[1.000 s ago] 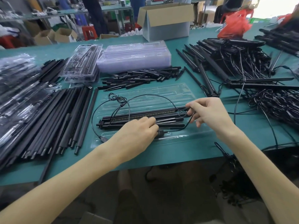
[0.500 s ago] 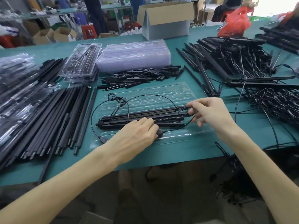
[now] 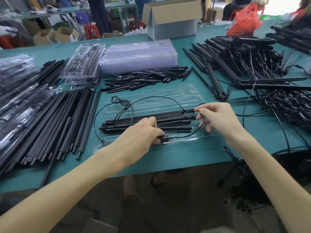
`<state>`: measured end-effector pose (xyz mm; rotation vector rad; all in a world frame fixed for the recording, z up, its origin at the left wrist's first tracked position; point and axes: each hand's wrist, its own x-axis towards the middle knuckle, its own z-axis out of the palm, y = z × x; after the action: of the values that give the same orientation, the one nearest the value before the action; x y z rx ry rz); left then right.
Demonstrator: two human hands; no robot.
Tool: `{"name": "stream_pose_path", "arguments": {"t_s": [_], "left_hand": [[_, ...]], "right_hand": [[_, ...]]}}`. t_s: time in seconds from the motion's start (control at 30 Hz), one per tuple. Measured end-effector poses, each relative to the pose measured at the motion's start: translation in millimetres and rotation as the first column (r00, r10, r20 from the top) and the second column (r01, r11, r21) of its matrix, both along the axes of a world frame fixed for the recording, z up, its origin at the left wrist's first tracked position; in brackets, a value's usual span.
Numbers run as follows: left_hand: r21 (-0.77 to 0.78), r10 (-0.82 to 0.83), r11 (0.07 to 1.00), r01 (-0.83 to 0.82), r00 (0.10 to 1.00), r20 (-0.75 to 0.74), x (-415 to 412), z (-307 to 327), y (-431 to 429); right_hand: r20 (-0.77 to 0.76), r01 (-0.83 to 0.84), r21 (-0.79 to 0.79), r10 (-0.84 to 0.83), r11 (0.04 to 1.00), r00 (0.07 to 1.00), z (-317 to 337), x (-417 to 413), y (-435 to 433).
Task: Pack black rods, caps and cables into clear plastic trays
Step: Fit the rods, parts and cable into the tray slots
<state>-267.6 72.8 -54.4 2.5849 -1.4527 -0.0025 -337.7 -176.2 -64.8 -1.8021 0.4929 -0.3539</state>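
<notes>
Clear tray lies flat mid-tabletop, long side across the view. Black rods lie lengthwise in it, bundled side by side in the near half.

Cable arcs over the tray's far half, with a small coil at the tray's 10 o'clock corner. Its plug end lies at the tray's 7 o'clock corner.

Left hand: fingers curled, top ones on the rods, lower ones pinching the cable's inline block at the tray's 6 o'clock edge.

Right hand: narrow pinch, thumb and forefinger on the cable where it loops at the rods' 3 o'clock ends, other fingers loosely curled. The cable runs slack from that pinch down to the inline block.

Around the tray:
- 9 o'clock: loose rods in rows
- 12 o'clock: pile of caps, with a stack of empty trays beyond it
- 11 o'clock: filled trays
- 1–2 o'clock: heap of bars with leads
- 3 o'clock: cable tangle
- far 12 o'clock: cardboard box
</notes>
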Motion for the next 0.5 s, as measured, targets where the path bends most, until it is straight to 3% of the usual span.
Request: {"name": "stream_pose_path", "arguments": {"t_s": [0.27, 0.5], "left_hand": [[0.024, 0.182, 0.983, -0.181, 0.974, -0.134, 3.1, 6.9, -15.1], [-0.010, 0.188, 0.981, -0.194, 0.960, -0.206, 8.5, 5.7, -16.4]], "right_hand": [[-0.009, -0.009, -0.005, 0.009, 1.000, 1.000, -4.1, -1.6, 1.2], [-0.030, -0.018, -0.031, 0.018, 0.999, 0.999, -6.4, -2.2, 0.5]]}}
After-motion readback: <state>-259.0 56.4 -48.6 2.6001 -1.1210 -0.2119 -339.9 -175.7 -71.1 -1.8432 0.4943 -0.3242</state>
